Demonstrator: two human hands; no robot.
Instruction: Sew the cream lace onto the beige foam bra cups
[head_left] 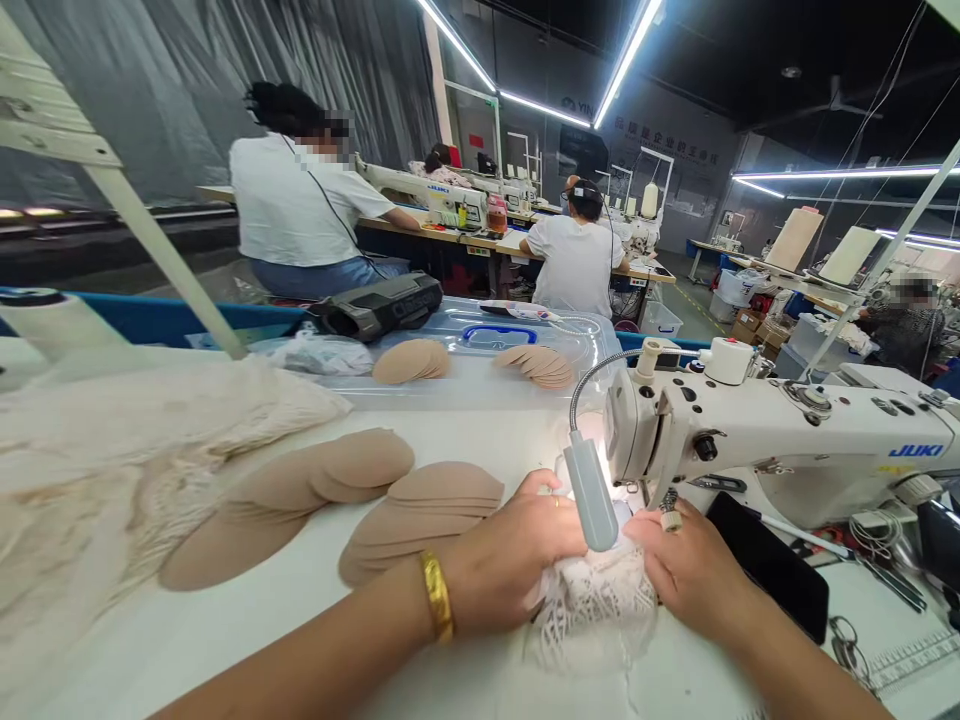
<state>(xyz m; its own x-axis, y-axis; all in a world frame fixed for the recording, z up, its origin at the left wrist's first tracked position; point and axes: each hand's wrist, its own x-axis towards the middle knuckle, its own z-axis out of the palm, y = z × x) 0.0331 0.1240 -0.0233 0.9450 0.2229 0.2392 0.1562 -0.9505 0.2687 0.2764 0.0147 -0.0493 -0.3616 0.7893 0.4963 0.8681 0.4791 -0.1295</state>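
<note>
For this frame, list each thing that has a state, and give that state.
left hand: pressing down on the white lace piece
right hand: resting on the lace
work lamp: lit, bent down over the lace
tan pads: fanned stacks lying flat
clear box: lid shut
phone: screen dark

The openwork lace piece [592,600] under both hands is off-white with a netted pattern. The left wrist carries a shiny gold bangle [437,596]. The fanned stacks of rounded foam pads [420,510] are plain beige-tan. The sewing machine [787,440] is white with blue lettering, its gooseneck lamp [591,490] grey. The worktop [300,600] is white. The flat phone [772,575] is black. The heaped lace fabric [97,470] is cream. The clear plastic box lid [487,345] has a blue handle.
</note>
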